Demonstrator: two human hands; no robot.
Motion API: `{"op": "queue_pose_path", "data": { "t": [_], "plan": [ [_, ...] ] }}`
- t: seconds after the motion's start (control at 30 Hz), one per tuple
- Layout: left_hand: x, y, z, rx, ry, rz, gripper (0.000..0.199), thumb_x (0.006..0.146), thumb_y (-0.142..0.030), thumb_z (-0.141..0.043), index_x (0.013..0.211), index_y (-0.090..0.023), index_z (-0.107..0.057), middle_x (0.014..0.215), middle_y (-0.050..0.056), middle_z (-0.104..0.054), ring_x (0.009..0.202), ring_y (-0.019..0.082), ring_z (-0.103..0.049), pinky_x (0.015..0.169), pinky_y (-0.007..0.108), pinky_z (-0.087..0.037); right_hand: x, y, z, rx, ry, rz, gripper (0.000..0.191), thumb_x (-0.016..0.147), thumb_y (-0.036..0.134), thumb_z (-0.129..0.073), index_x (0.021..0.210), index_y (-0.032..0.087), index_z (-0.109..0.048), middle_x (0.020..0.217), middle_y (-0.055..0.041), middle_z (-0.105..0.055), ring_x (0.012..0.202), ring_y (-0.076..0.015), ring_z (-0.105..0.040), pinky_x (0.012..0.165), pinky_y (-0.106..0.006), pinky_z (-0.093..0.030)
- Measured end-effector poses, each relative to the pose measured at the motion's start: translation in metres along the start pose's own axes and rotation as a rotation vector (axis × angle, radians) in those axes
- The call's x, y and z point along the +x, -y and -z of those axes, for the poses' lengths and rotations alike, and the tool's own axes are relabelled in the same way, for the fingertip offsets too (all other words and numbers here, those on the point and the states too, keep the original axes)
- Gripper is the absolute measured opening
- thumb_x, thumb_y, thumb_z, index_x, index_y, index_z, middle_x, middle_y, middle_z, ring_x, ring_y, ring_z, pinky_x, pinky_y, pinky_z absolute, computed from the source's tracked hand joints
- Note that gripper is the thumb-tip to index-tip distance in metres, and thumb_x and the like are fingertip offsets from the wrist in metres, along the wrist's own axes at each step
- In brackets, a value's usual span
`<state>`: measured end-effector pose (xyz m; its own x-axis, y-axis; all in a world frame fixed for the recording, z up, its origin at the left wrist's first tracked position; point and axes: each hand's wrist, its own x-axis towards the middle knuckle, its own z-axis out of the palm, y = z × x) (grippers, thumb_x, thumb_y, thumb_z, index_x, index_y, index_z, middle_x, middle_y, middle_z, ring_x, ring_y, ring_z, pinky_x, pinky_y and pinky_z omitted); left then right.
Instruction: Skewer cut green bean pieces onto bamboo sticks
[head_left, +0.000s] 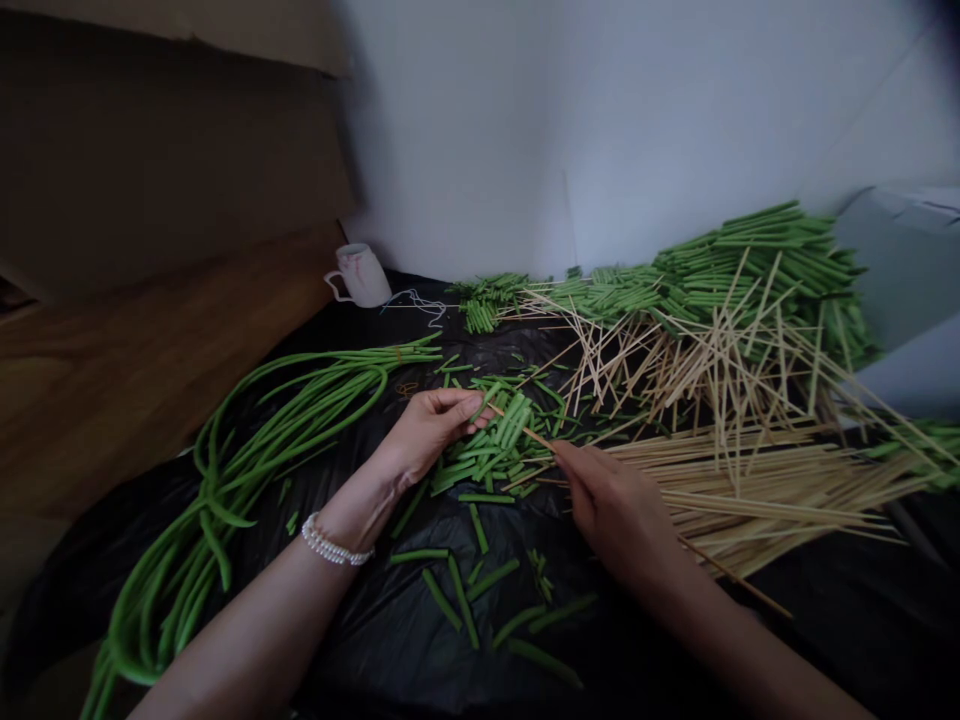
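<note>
Bean piece meets skewer above the cut heap

The left hand point(435, 425) pinches a green bean piece point(487, 402) between thumb and fingertips at the far edge of the heap of cut beans point(472, 460). The right hand's fingers close around a bamboo skewer point(538, 439), which slants over that heap and carries a short row of threaded pieces point(514, 420). The point is hard to make out near the left fingertips.

For clean threading, it would help to meet each piece at mid-length, square to the skewer, and push gently; an off-centre push could split the bean. The pinching fingertips are best kept out of the point's line.

Left of the heap lie uncut long beans point(262, 440); right of it, bare skewers point(765, 480). Beyond it to the right are stacked bean skewers point(765, 250); beyond it to the left stands a mug point(364, 277).
</note>
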<state>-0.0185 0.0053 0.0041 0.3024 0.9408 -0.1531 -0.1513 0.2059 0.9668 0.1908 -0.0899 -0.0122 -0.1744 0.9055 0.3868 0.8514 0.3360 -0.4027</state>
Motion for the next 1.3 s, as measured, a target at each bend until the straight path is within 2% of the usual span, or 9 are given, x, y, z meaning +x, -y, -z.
{"op": "queue_pose_path", "data": {
  "t": [0.17,0.33,0.5,0.57,0.73,0.8,1.0,1.2,1.3],
  "plan": [
    [0.0001,0.0030,-0.0002,0.017,0.013,-0.005,0.025,0.068,-0.036,-0.078,0.080,-0.015,-0.075,0.081,0.005,-0.071,0.072,0.011,-0.060,0.071,0.023,-0.044,0.0016,-0.0003,-0.0012,0.063,0.026,-0.010,0.029,0.091,0.013,-0.041,0.109,0.020,-0.064,0.090,-0.0070,-0.070,0.084,-0.0192,-0.066,0.078,-0.029,-0.049],
    [0.0001,-0.0024,0.0019,-0.067,-0.047,0.087,0.026,0.058,-0.031,-0.084,0.076,-0.015,-0.075,0.081,0.004,-0.070,0.073,0.010,-0.058,0.073,0.022,-0.045,0.0036,-0.0033,-0.0021,0.151,0.007,0.047,0.026,0.090,0.013,-0.042,0.100,0.020,-0.066,0.089,-0.0053,-0.071,0.081,-0.0176,-0.065,0.076,-0.027,-0.048],
    [0.0008,-0.0040,0.0032,-0.061,-0.036,0.097,0.027,0.054,-0.031,-0.086,0.071,-0.014,-0.074,0.075,0.002,-0.068,0.067,0.008,-0.056,0.069,0.021,-0.044,-0.0019,-0.0037,-0.0010,-0.100,-0.098,0.122,0.034,0.087,0.009,-0.042,0.111,0.015,-0.064,0.087,-0.0088,-0.070,0.073,-0.0192,-0.064,0.068,-0.028,-0.047],
    [0.0011,-0.0020,0.0034,-0.033,-0.031,0.076,0.027,0.054,-0.032,-0.086,0.072,-0.015,-0.075,0.074,0.002,-0.068,0.066,0.008,-0.055,0.068,0.021,-0.043,-0.0018,-0.0029,-0.0002,-0.130,-0.102,0.129,0.035,0.086,0.008,-0.041,0.112,0.014,-0.064,0.085,-0.0092,-0.070,0.071,-0.0193,-0.064,0.065,-0.027,-0.047],
    [0.0002,0.0011,0.0019,0.008,-0.036,0.058,0.029,0.056,-0.034,-0.085,0.075,-0.014,-0.075,0.073,0.003,-0.068,0.067,0.010,-0.055,0.069,0.023,-0.042,0.0057,-0.0001,0.0016,0.212,-0.007,0.031,0.025,0.091,0.014,-0.044,0.095,0.020,-0.068,0.078,-0.0023,-0.070,0.069,-0.0141,-0.064,0.064,-0.021,-0.046],
    [-0.0003,0.0010,0.0013,0.010,-0.044,0.058,0.029,0.056,-0.033,-0.085,0.075,-0.014,-0.075,0.073,0.003,-0.068,0.067,0.010,-0.055,0.069,0.023,-0.042,0.0061,0.0002,0.0014,0.244,-0.005,0.020,0.024,0.091,0.015,-0.044,0.093,0.020,-0.068,0.077,-0.0018,-0.070,0.068,-0.0137,-0.064,0.063,-0.021,-0.046],
    [-0.0001,0.0020,0.0018,0.020,-0.015,0.059,0.026,0.058,-0.033,-0.084,0.074,-0.015,-0.075,0.067,0.000,-0.066,0.062,0.007,-0.052,0.065,0.020,-0.040,-0.0019,-0.0007,-0.0005,-0.061,-0.031,0.063,0.035,0.089,0.010,-0.039,0.113,0.015,-0.063,0.081,-0.0081,-0.068,0.076,-0.0188,-0.063,0.070,-0.027,-0.047],
    [-0.0008,0.0025,0.0009,0.016,0.006,0.073,0.028,0.058,-0.034,-0.083,0.076,-0.015,-0.074,0.069,0.001,-0.066,0.064,0.009,-0.053,0.065,0.022,-0.041,0.0060,0.0003,0.0022,0.250,0.009,0.004,0.026,0.091,0.017,-0.043,0.089,0.020,-0.069,0.079,-0.0032,-0.071,0.070,-0.0146,-0.065,0.064,-0.022,-0.047],
    [-0.0009,0.0028,0.0007,0.040,0.001,0.069,0.028,0.058,-0.035,-0.083,0.076,-0.014,-0.074,0.071,0.002,-0.067,0.064,0.010,-0.053,0.066,0.023,-0.041,0.0054,0.0000,0.0022,0.229,0.024,0.003,0.025,0.091,0.016,-0.044,0.088,0.020,-0.069,0.080,-0.0039,-0.071,0.071,-0.0153,-0.065,0.066,-0.023,-0.047]
  ]
}}
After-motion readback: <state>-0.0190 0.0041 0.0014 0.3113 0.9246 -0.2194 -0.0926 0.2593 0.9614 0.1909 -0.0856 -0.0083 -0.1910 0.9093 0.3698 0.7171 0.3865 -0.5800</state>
